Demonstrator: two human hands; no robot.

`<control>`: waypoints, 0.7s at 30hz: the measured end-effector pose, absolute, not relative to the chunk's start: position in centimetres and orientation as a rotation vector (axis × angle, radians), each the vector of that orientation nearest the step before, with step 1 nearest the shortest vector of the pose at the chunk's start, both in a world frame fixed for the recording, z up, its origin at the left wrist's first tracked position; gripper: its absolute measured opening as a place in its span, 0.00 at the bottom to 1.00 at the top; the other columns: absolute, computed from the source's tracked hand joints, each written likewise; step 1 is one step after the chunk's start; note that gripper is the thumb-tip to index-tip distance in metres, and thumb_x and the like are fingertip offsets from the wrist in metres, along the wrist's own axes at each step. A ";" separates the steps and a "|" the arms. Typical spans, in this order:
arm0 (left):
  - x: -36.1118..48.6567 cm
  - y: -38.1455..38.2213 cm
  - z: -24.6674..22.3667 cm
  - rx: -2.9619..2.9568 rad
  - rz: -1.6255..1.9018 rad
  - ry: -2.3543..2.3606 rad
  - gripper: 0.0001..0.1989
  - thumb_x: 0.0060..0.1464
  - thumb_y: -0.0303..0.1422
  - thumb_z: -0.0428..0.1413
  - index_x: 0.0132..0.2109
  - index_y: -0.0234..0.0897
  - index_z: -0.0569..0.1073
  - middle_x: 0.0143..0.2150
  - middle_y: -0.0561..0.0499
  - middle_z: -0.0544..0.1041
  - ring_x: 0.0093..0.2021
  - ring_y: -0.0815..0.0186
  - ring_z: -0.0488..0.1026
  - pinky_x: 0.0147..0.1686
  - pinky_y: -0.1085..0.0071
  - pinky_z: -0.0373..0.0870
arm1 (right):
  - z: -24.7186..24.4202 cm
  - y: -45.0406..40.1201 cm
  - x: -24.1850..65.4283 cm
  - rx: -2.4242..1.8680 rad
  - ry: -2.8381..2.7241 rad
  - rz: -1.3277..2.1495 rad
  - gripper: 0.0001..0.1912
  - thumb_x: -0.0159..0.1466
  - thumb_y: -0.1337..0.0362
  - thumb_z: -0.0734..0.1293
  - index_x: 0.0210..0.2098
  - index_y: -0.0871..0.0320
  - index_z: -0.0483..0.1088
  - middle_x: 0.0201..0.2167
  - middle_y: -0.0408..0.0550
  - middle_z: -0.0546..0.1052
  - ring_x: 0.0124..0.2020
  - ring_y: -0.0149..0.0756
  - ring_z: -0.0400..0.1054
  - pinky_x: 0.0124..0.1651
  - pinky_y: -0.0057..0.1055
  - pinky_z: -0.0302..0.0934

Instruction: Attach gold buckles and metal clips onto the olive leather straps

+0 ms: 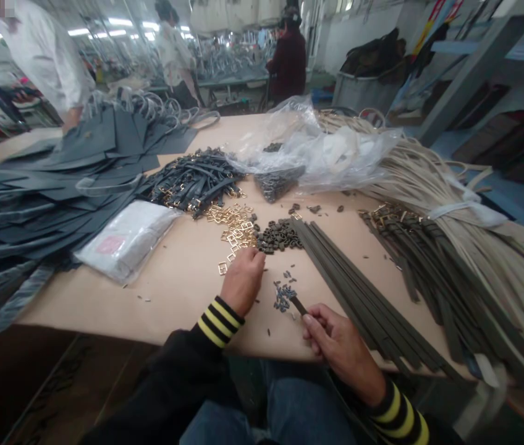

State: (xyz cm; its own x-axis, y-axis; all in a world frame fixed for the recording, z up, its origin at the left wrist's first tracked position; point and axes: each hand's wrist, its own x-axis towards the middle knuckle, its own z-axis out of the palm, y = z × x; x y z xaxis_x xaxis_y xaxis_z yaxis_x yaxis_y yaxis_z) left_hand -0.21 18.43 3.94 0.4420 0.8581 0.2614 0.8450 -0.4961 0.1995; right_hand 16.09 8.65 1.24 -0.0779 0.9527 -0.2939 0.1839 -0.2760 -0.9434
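My left hand is closed, its fingertips at the near edge of a heap of dark olive strap loops and beside scattered gold buckles. What those fingers pinch, if anything, is hidden. My right hand grips a dark olive strap between thumb and fingers, with a short end sticking out toward the upper left. Just past that end lies a small cluster of bluish-grey pieces, too small to name. To the right, several long olive straps lie side by side on the table.
Navy panels and a plastic-wrapped packet cover the left side. Finished-looking navy straps with buckles and clear plastic bags sit farther back. Beige strips fill the right. A person in white stands at the far left.
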 end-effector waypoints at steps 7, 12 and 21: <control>0.9 22.6 3.3 2.795 0.175 1.469 0.10 0.51 0.20 0.42 0.32 0.32 0.67 0.34 0.42 0.67 0.36 0.59 0.63 0.35 0.64 0.63 | 1.0 8.5 16.2 -1.483 -1.245 1.453 0.14 0.58 0.53 0.57 0.28 0.58 0.60 0.20 0.41 0.66 0.16 0.25 0.59 0.17 0.22 0.57; 0.6 23.0 3.1 2.730 0.206 1.424 0.09 0.47 0.19 0.45 0.30 0.33 0.67 0.31 0.45 0.67 0.35 0.60 0.63 0.35 0.65 0.63 | 1.3 8.8 16.3 -1.481 -1.262 1.433 0.12 0.58 0.55 0.57 0.27 0.59 0.61 0.20 0.42 0.67 0.15 0.25 0.59 0.17 0.22 0.56; -0.1 16.6 6.1 1.491 0.743 1.083 0.06 0.46 0.30 0.54 0.34 0.33 0.68 0.25 0.54 0.68 0.25 0.72 0.65 0.28 0.74 0.64 | 2.9 7.7 16.6 -1.413 -1.349 1.317 0.12 0.59 0.57 0.57 0.34 0.60 0.64 0.21 0.43 0.69 0.17 0.27 0.60 0.21 0.25 0.56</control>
